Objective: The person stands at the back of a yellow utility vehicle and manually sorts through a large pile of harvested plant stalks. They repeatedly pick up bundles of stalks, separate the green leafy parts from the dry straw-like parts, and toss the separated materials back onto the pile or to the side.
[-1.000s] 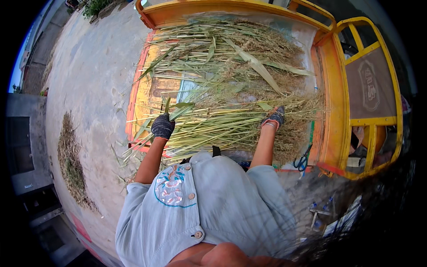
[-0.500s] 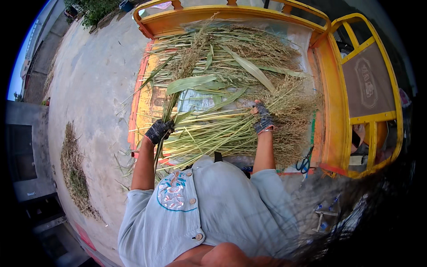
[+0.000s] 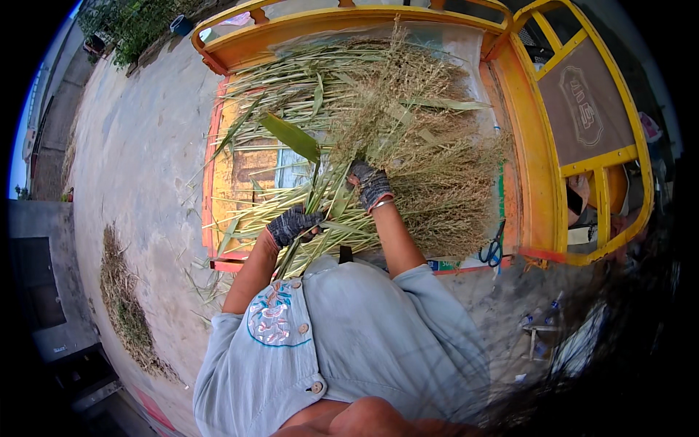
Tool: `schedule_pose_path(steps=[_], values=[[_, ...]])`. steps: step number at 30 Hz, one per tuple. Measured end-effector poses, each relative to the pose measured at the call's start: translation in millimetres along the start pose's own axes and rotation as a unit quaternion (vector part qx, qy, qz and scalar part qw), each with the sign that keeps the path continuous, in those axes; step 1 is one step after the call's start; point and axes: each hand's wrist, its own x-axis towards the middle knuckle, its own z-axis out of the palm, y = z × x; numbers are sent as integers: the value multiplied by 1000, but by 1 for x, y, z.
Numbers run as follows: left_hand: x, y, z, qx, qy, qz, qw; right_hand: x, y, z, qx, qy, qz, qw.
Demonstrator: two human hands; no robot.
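Observation:
My left hand (image 3: pixel 293 224), in a dark fingerless glove, is closed round the lower part of a bundle of green grain stalks (image 3: pixel 318 191). Farther up the same bundle my right hand (image 3: pixel 370 183), gloved alike with a band at the wrist, also grips it; its fingertips are partly hidden. The bundle slants away to the upper right, and its feathery seed heads (image 3: pixel 375 109) spread over other stalks. A broad green leaf (image 3: pixel 290 136) sticks out from it. Beneath lie more cut stalks (image 3: pixel 255 91), heads to the right, on a yellow cart bed (image 3: pixel 247 164).
Yellow rails (image 3: pixel 349 13) edge the cart's far side, and a yellow-framed seat back (image 3: pixel 586 102) stands right. Dark-handled scissors (image 3: pixel 494 247) lie at the bed's near right edge. A heap of dry plant litter (image 3: pixel 127 298) is on the concrete at left.
My right hand has moved left from the lying stalks onto the held bundle. My left hand has shifted slightly right, and the bundle now leans rightward. The view has turned a little.

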Motion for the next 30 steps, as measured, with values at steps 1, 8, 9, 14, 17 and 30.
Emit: schedule_pose_path(steps=[1,8,9,14,17,30], values=[[-1,-1,-2,-9,-22,1,1000,2,2,-4,6,-2,6,1000],[1,-15,-8,-159,-48,51,985,79,39,-90,-195,-19,13,980],[0,-13,-3,-158,-4,51,986,83,41,-96,-238,-23,12,971],[0,-2,4,-81,66,91,990,84,46,-113,-201,3,-6,980],[-7,-7,1,-101,117,102,983,10,24,-28,-78,17,40,996],[-22,29,-3,177,171,34,969,-40,-53,-2,-35,269,-96,958]])
